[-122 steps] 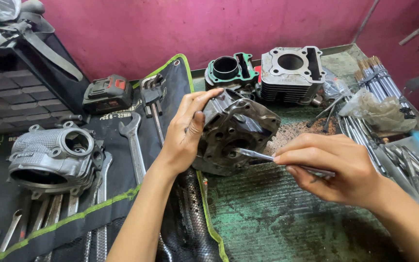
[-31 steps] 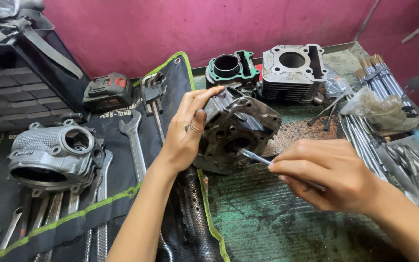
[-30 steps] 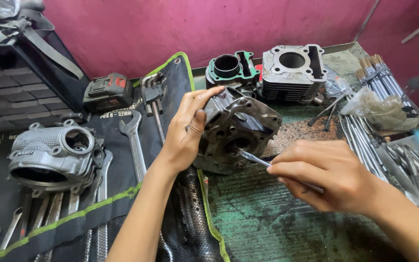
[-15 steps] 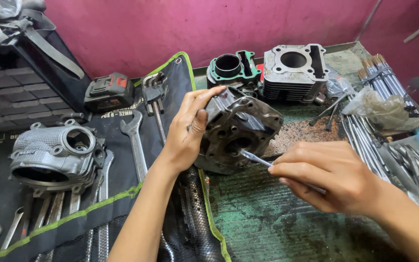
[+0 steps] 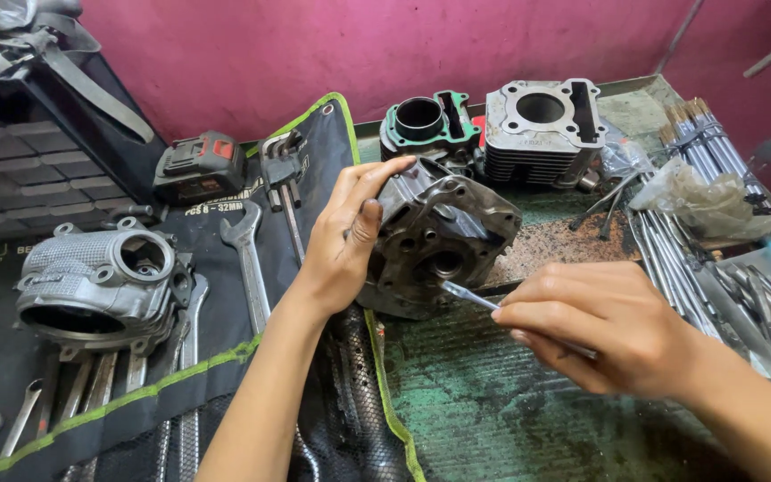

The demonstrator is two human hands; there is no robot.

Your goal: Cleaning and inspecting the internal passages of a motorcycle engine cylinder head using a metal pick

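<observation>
A dark, dirty engine cylinder head (image 5: 443,232) stands tilted on its edge in the middle of the bench. My left hand (image 5: 350,236) grips its left side and holds it up. In my right hand (image 5: 604,326) is a thin metal tool (image 5: 470,297), pinched between the fingers. Its tip points at a round hole in the lower face of the head and sits close to it.
A cleaner grey cylinder head (image 5: 100,286) lies at the left on a black tool roll (image 5: 225,357) with several wrenches. Two cylinder blocks (image 5: 537,129) stand at the back. A power-tool battery (image 5: 198,165) sits back left. Metal rods (image 5: 725,268) and a plastic bag lie right.
My right hand has drawn in, bringing the thin tool's tip closer to the hole in the dark head. The left hand keeps its hold.
</observation>
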